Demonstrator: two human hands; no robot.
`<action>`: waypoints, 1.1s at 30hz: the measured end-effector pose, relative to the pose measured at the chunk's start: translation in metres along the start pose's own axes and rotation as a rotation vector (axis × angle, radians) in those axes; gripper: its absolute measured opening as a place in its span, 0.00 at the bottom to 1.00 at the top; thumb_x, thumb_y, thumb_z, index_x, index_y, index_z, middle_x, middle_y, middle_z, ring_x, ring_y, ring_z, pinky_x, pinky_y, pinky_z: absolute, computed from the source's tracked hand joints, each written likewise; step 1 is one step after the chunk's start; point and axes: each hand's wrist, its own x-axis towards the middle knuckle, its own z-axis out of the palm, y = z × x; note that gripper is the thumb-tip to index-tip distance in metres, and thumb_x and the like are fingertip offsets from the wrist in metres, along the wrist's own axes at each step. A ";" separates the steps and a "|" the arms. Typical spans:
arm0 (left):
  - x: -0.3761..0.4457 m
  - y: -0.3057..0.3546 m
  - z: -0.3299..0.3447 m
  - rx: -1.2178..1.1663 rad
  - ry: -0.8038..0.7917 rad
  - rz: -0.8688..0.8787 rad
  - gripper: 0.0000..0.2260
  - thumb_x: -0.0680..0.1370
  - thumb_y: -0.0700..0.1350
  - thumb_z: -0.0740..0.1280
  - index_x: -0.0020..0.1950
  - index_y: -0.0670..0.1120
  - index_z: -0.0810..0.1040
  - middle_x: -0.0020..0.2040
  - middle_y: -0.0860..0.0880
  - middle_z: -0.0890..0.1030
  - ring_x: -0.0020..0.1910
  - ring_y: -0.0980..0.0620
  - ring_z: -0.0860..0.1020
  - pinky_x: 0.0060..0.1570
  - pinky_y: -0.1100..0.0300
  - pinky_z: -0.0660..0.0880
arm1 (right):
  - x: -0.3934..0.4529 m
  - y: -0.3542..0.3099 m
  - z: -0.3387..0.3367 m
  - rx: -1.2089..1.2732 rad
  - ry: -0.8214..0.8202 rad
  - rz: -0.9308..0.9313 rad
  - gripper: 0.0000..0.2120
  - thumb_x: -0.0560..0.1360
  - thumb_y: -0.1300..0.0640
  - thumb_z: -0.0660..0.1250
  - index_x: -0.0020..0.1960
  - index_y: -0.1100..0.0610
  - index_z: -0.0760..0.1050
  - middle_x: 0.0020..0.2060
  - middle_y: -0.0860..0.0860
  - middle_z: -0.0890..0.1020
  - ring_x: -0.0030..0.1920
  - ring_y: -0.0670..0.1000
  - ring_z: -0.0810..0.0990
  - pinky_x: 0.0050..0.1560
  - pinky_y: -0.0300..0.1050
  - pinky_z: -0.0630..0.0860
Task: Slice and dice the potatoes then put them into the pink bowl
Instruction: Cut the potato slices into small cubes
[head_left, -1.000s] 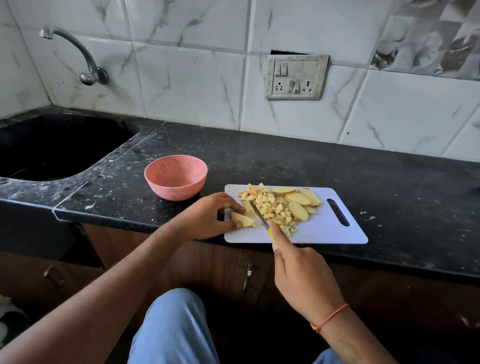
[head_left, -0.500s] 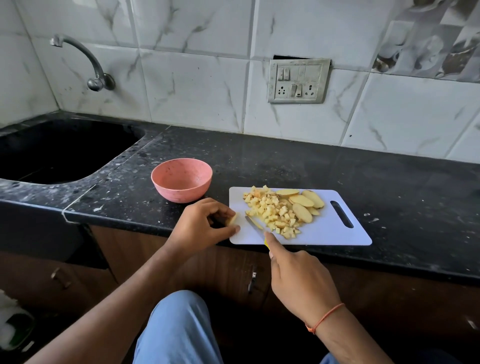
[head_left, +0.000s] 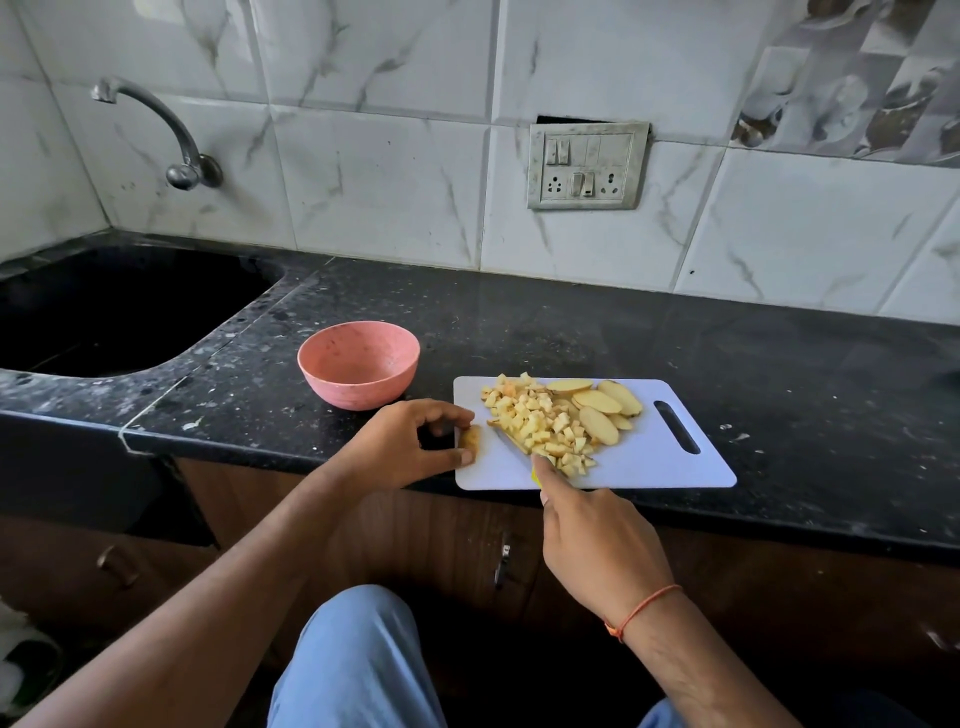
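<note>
A white cutting board (head_left: 654, 460) lies at the counter's front edge. On it sits a heap of diced potato (head_left: 535, 421) with several potato slices (head_left: 597, 410) to its right. My left hand (head_left: 405, 447) pinches a small potato piece (head_left: 470, 438) at the board's left edge. My right hand (head_left: 597, 540) grips a knife (head_left: 511, 441) by its yellow handle, forefinger along the top, the blade lying against the near side of the diced heap. The pink bowl (head_left: 358, 364) stands empty to the left of the board.
A black sink (head_left: 104, 306) is sunk into the dark counter (head_left: 675, 332) at the left, with a tap (head_left: 176, 140) on the tiled wall above. A switch and socket plate (head_left: 587, 166) is mounted on the wall. Wooden cabinet doors run below the counter.
My left hand has drawn the potato piece left to the board's edge. The knife has shifted right, up against the diced heap.
</note>
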 end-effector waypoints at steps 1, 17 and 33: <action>0.001 0.003 0.004 -0.003 0.034 -0.014 0.23 0.72 0.55 0.82 0.66 0.59 0.83 0.54 0.63 0.84 0.53 0.61 0.80 0.50 0.67 0.75 | 0.001 0.000 0.000 0.022 -0.002 0.002 0.25 0.86 0.49 0.53 0.83 0.43 0.55 0.37 0.46 0.75 0.37 0.49 0.74 0.35 0.44 0.69; -0.052 -0.026 0.035 0.612 0.298 0.379 0.19 0.86 0.56 0.60 0.77 0.56 0.74 0.77 0.61 0.72 0.78 0.52 0.69 0.71 0.49 0.68 | 0.001 -0.033 0.001 0.042 0.075 -0.043 0.26 0.85 0.48 0.51 0.83 0.46 0.55 0.41 0.49 0.80 0.40 0.51 0.77 0.34 0.44 0.66; -0.058 -0.015 0.039 0.650 0.246 0.300 0.22 0.86 0.61 0.56 0.80 0.60 0.69 0.79 0.61 0.69 0.74 0.51 0.71 0.63 0.47 0.68 | 0.018 -0.040 -0.003 -0.108 0.037 -0.080 0.27 0.84 0.51 0.54 0.83 0.47 0.56 0.49 0.52 0.83 0.49 0.54 0.82 0.40 0.48 0.70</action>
